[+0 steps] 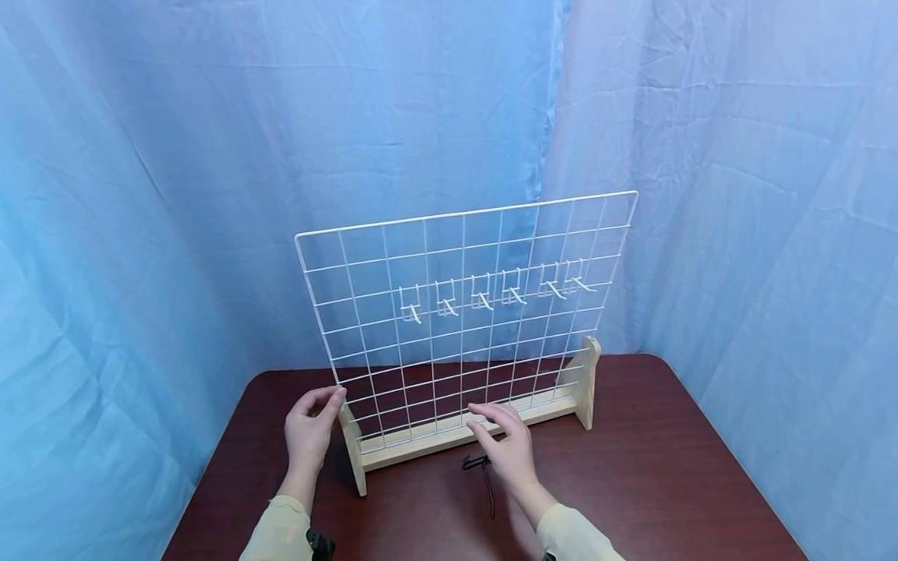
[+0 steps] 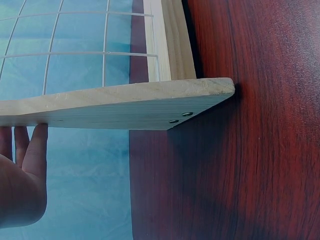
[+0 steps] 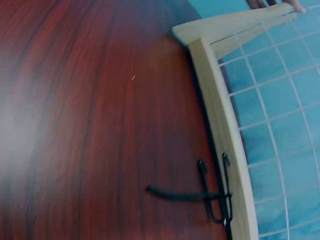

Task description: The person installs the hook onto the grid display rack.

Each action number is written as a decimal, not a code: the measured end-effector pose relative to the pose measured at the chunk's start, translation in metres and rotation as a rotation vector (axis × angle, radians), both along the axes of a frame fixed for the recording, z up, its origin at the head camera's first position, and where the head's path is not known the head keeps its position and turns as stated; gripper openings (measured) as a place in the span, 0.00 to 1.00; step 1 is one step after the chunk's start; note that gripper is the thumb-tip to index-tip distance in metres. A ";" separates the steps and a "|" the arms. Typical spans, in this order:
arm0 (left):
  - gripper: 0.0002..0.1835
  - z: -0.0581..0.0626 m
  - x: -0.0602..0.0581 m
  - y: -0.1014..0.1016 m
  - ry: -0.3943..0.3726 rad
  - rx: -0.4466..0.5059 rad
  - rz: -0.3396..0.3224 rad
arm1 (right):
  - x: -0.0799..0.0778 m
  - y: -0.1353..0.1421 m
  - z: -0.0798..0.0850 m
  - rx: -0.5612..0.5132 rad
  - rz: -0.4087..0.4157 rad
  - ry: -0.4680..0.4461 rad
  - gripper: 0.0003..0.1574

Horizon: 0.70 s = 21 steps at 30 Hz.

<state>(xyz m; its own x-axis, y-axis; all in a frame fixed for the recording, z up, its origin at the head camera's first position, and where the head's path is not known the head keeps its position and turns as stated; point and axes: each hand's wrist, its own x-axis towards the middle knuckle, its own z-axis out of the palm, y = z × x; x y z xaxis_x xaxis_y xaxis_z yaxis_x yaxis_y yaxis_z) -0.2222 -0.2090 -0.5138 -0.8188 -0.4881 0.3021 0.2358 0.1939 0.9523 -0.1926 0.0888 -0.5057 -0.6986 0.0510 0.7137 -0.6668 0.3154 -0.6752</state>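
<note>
A white wire grid panel (image 1: 449, 335) stands upright in a wooden stand (image 1: 421, 448). At the stand's left side, my left hand (image 1: 312, 428) pinches the top of the wooden end piece (image 2: 115, 105); its fingers (image 2: 36, 152) lie against the outer face. In front of the grid's lower part is my right hand (image 1: 508, 448), thumb and fingers apart with nothing between them. Just below it, a black wire hook (image 3: 200, 196) with one long prong overlaps the front edge of the wooden base in the right wrist view. The right hand does not show in its own wrist view.
Several white hooks (image 1: 482, 300) hang in a row on one wire across the grid's middle. A dark red wooden table (image 1: 666, 467) carries the stand. Blue curtains (image 1: 210, 156) surround the table at the back and sides.
</note>
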 end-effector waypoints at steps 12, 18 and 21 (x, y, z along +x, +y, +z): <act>0.11 0.032 0.021 0.012 0.025 -0.045 -0.010 | -0.019 0.042 -0.064 0.216 0.098 0.033 0.25; 0.11 0.013 0.008 0.006 -0.001 -0.027 0.002 | -0.013 0.054 -0.084 0.276 0.139 0.028 0.27; 0.11 0.002 0.001 0.001 -0.007 -0.018 0.003 | -0.010 0.058 -0.093 0.302 0.139 0.053 0.29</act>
